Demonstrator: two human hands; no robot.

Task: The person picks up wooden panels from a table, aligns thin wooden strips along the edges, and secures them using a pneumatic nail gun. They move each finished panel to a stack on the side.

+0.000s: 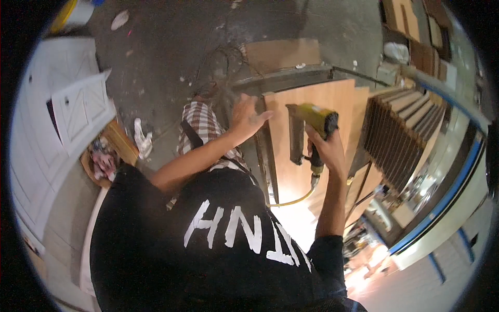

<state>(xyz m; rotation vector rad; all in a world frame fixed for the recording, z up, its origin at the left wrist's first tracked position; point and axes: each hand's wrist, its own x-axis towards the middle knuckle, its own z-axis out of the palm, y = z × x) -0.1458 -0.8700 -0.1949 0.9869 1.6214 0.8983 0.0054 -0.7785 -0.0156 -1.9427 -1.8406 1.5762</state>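
A yellow and black nail gun (pixel 318 117) sits in my right hand (pixel 328 150), whose fingers wrap around its handle. Its nose points left, over a light wood panel (pixel 280 138). From the bottom of the handle a yellow air hose (pixel 299 200) curves down and left. My left hand (pixel 248 117) is at the panel's left edge, thumb stretched toward the wood and apart from the fingers. It holds nothing that I can see, and whether the thumb touches the panel is unclear.
Right of the panel leans a stack of slatted wood pieces (pixel 397 132). White panelled doors (pixel 78 99) stand at the left, near a wooden bin (pixel 120 140) with rags. A cardboard sheet (pixel 283 54) lies on the floor ahead, beside tangled dark cords.
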